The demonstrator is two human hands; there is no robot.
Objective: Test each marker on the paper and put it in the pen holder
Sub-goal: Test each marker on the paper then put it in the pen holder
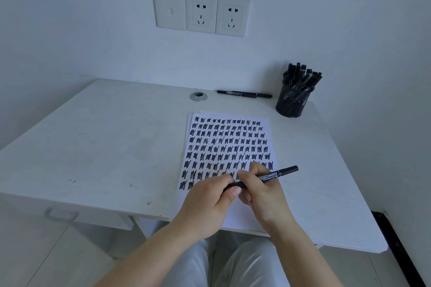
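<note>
While both hands grip one black twin marker (268, 176) low centre of frame, watch cap end: left hand (207, 200) pinches near end, right hand (261, 191) wraps barrel. Cannot tell whether cap is on or off. Hard tug risks tip streaking scribble-filled paper (229, 142) or your fingers. Mesh pen holder (291, 102), upper right, packed with markers; forcing another in could tip it. Spare marker (245, 94) lies loose at desk (105, 135) back edge, could roll off.

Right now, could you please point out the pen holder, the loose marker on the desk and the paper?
pen holder (290, 103), head view, mesh wall.
loose marker (245, 94), head view, mid-barrel.
paper (235, 214), head view, blank lower part.
</note>
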